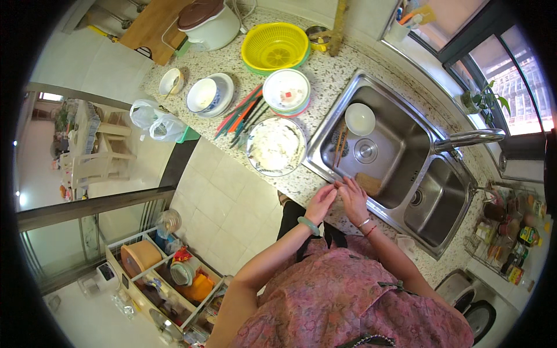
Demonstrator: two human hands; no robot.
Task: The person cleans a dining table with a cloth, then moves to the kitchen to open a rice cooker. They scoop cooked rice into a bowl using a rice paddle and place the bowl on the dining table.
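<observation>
My left hand (321, 203), with a pale green bangle at its wrist, is at the sink's near edge. Its fingers reach toward my right hand (353, 200), and the fingertips meet. The right hand's fingers are stretched and slightly bent; nothing shows in either hand. Just beyond them is the steel double sink (316, 152). In its larger basin lie a white bowl (360, 119), a pair of chopsticks (340, 148), a dark scouring pad (344, 152) and a tan sponge-like block (368, 184). A plate with white residue (276, 147) stands on the counter to the left.
On the speckled counter are stacked bowls (286, 91), several coloured chopsticks (241, 118), a yellow colander (275, 47), a bowl on plates (203, 95) and a white cooker (212, 29). The tap (470, 139) rises behind the sink. A bottle rack (510, 238) stands right; an open drawer (168, 272) is lower left.
</observation>
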